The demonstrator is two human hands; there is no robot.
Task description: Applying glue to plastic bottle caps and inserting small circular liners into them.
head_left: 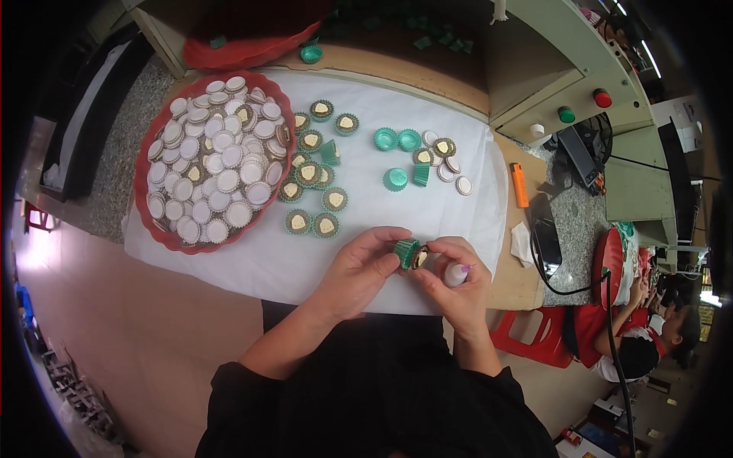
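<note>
Near the front edge of the white-covered table, my left hand [353,276] pinches a green fluted cup [405,250], its mouth turned to the right. Close against that mouth, my right hand [464,296] holds a small round brown piece with a cream top [419,257] between thumb and forefinger. The same hand also keeps a small white bottle with a purple tip [456,274] in its palm. Ahead of my hands stand loose green cups [395,179] and a few white-backed discs [463,185]. Several filled green cups [334,199] are grouped farther left.
A red scalloped tray [145,200] heaped with white discs stands at the left. Behind is a shelf [397,72] with another red tray [252,52]. An orange-handled tool [520,185] and a black cable [546,275] lie at the right, where another person [611,336] sits.
</note>
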